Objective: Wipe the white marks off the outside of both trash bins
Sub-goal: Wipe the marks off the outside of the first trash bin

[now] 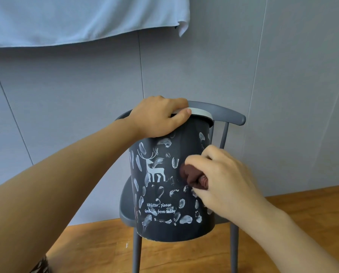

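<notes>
With the left hand (pixel 160 117) gripping the rim above and the right hand (pixel 219 180) bunching a brown cloth (pixel 192 175) against the bin (pixel 164 219), hard rubbing could tip it off the chair (pixel 231 117)

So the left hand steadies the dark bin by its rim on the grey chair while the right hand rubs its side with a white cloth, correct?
Not quite: the cloth is dark brown, not white, as the head view shows. The rest holds: the left hand grips the rim of the dark bin on the grey chair while the right hand rubs its side.
</notes>
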A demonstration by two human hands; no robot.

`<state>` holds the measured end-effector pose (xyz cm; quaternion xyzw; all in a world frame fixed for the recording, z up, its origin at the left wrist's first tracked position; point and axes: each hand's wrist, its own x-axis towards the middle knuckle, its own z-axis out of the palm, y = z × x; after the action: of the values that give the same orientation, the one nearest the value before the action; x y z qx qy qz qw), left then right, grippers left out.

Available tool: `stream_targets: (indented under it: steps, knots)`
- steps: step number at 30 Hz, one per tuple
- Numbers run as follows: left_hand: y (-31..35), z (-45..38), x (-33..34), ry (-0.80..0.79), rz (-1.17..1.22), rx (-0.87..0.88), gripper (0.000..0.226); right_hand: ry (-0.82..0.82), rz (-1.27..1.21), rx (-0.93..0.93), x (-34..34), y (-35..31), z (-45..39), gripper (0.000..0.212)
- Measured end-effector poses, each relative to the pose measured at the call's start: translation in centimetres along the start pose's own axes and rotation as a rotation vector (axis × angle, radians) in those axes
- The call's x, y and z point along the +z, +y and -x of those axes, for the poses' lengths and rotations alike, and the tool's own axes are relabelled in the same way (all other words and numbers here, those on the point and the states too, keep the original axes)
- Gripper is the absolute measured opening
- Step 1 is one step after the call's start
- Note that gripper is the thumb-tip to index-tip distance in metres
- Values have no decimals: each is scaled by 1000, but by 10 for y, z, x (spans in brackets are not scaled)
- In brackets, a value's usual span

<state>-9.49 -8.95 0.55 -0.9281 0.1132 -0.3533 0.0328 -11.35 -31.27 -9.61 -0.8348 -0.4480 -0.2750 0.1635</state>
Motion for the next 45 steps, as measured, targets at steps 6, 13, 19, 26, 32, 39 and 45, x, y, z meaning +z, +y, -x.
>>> stream_targets:
  steps: [6, 13, 19, 26, 32, 39, 45]
  knots:
    - [-6, 1, 1, 1, 13, -6, 33, -56, -179, -1, 10, 10, 10, 34]
    - [-4, 0, 3, 13, -6, -8, 44, 229, -116, 211, 16, 18, 5, 44]
    - [-12, 0, 4, 7, 15, -15, 34, 241, -187, 157, 25, 8, 11, 39]
    - [-19, 3, 6, 12, 30, -52, 34, 262, -371, 278, 36, 16, 15, 51]
    - [-16, 2, 4, -20, 38, -68, 35, 183, -277, 122, 28, 13, 14, 41]
    - [-13, 2, 4, -10, 36, -32, 33, 127, -120, -20, 13, 11, 4, 42]
    - [-13, 2, 4, -10, 43, -41, 33, 1, -29, -142, 15, -1, 12, 33]
